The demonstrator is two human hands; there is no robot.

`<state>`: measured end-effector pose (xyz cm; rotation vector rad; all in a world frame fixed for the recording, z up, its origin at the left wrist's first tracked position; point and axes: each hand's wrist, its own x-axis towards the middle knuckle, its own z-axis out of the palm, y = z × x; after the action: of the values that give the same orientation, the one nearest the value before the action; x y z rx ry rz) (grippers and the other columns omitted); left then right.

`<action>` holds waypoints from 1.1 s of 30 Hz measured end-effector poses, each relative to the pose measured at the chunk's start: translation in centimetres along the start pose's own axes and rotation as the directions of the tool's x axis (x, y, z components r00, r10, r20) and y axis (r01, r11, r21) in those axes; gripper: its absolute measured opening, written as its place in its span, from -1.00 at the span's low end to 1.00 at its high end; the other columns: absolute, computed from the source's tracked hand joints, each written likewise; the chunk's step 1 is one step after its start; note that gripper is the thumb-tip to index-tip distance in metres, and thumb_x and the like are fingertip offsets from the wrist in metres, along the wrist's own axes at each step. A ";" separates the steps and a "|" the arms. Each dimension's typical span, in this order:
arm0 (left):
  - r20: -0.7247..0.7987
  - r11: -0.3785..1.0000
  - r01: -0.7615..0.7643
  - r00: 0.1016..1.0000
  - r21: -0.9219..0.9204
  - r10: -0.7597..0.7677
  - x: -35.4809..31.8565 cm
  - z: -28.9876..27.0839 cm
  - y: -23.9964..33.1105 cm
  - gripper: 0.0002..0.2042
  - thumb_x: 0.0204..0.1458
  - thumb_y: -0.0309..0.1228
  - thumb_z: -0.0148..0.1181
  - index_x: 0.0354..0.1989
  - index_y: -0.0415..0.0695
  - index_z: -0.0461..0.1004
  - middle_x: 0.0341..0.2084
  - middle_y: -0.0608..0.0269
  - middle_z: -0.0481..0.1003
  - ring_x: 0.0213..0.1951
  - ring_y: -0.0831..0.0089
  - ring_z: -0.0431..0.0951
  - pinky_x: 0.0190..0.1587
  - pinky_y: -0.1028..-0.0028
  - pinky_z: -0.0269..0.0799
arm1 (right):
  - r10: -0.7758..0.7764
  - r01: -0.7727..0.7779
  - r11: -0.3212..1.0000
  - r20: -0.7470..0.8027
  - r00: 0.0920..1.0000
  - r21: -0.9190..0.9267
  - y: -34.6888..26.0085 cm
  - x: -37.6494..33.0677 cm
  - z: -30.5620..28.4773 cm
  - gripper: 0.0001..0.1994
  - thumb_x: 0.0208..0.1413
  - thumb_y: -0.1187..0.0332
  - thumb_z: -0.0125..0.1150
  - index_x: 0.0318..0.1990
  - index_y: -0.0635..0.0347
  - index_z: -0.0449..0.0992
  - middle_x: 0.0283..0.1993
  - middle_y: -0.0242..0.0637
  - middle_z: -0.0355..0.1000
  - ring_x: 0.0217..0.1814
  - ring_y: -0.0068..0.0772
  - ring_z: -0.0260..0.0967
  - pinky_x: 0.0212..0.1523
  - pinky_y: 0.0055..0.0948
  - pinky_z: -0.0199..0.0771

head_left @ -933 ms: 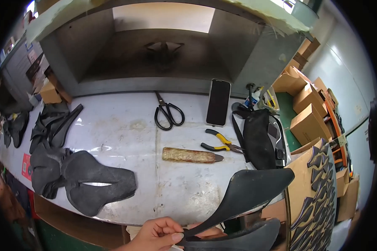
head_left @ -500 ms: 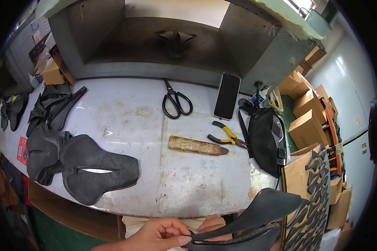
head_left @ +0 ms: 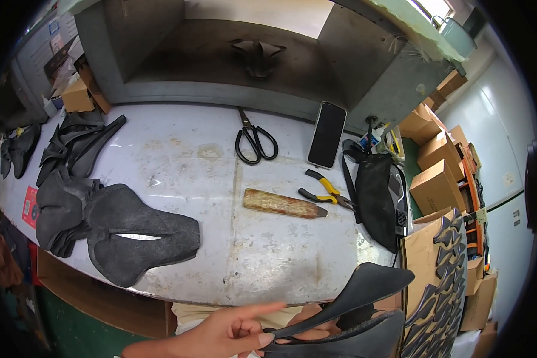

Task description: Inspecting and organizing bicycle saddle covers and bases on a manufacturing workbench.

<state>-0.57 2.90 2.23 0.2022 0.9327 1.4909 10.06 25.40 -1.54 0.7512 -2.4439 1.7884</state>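
Note:
At the near edge of the table I hold a black bicycle saddle cover (head_left: 364,289), its slit spread so a rough dark inner side shows. My left hand (head_left: 235,331) pinches its narrow end between the thumb and curled fingers, while the index finger points out to the right. Behind that end, partly hidden by the cover, my right hand (head_left: 316,325) has its fingers bent against it. To the left lies a dark grey saddle pad (head_left: 134,230) with a slot down its middle, beside a stack of similar black pieces (head_left: 62,212).
Across the table lie black-handled scissors (head_left: 256,143), a phone (head_left: 327,134), yellow-black pliers (head_left: 328,190), a tape-wrapped knife (head_left: 283,203) and a black pouch (head_left: 376,200). A grey metal box (head_left: 215,89) stands behind. Cardboard (head_left: 432,253) with rows of dark pieces is at right.
My left index finger has stretched out from its curl. The cover's upper flap has shifted slightly left, and more of the right fingers and the gap shows. The view has moved slightly.

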 end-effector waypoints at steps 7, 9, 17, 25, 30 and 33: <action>0.015 0.871 -0.300 0.947 0.388 0.320 -1.2 0.6 -0.8 -0.67 0.19 -0.46 0.09 0.14 -0.17 0.43 -0.51 0.38 0.52 -0.66 0.72 0.37 -0.61 0.68 0.28 | 0.228 -0.119 0.949 -0.376 0.898 0.292 -2.7 -0.2 2.9 -0.77 0.23 0.30 0.12 -0.11 0.23 0.58 -0.29 -0.21 0.50 -0.24 -0.28 0.47 -0.22 -0.28 0.40; -0.027 0.958 -0.219 0.973 0.185 0.228 -0.9 0.4 -1.1 -0.67 0.19 -0.46 0.10 0.14 -0.19 0.43 -0.51 0.38 0.52 -0.66 0.72 0.36 -0.61 0.69 0.27 | 0.293 -0.178 0.936 -0.392 0.872 0.305 -3.6 0.1 3.0 -0.77 0.23 0.29 0.12 -0.12 0.24 0.58 -0.28 -0.21 0.51 -0.22 -0.28 0.47 -0.19 -0.27 0.40; 0.006 0.998 -0.056 0.998 -0.037 0.056 -0.7 0.2 -0.3 -0.65 0.19 -0.43 0.10 0.13 -0.27 0.41 -0.51 0.37 0.51 -0.65 0.73 0.34 -0.63 0.70 0.25 | 0.537 -0.372 0.833 -0.439 0.721 0.409 -5.4 0.3 2.6 -0.75 0.21 0.26 0.15 -0.14 0.25 0.59 -0.23 -0.17 0.51 -0.14 -0.26 0.46 -0.08 -0.24 0.39; 0.001 0.998 -0.060 0.998 -0.029 0.060 -0.5 0.2 -1.0 -0.65 0.18 -0.44 0.12 0.12 -0.27 0.42 -0.51 0.35 0.51 -0.65 0.70 0.34 -0.62 0.68 0.25 | 0.705 -0.494 0.700 -0.385 0.596 0.517 -5.6 0.5 1.5 -0.72 0.20 0.21 0.17 -0.15 0.26 0.59 -0.17 -0.15 0.52 -0.05 -0.24 0.45 0.03 -0.21 0.38; -0.009 0.998 -0.055 0.998 -0.038 0.055 -0.5 0.4 -0.5 -0.66 0.17 -0.45 0.12 0.11 -0.27 0.43 -0.51 0.35 0.52 -0.68 0.71 0.33 -0.64 0.69 0.24 | 0.715 -0.539 0.649 -0.189 0.673 0.537 -3.5 -0.6 0.5 -0.64 0.20 0.13 0.16 -0.11 0.28 0.58 -0.09 -0.12 0.51 0.02 -0.23 0.43 0.15 -0.20 0.34; -0.016 0.998 -0.041 0.999 -0.049 0.041 -0.4 0.5 -0.4 -0.66 0.17 -0.44 0.12 0.11 -0.27 0.43 -0.54 0.37 0.51 -0.70 0.73 0.32 -0.65 0.70 0.22 | 0.225 -0.094 0.908 -0.285 0.931 0.409 -0.6 -1.2 1.4 -0.58 0.21 0.04 0.11 -0.11 0.27 0.59 -0.08 -0.10 0.51 0.03 -0.21 0.44 0.11 -0.20 0.39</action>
<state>0.14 2.69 2.43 0.1758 0.9077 1.5533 11.77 24.46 -1.81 0.2262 -2.0118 2.2846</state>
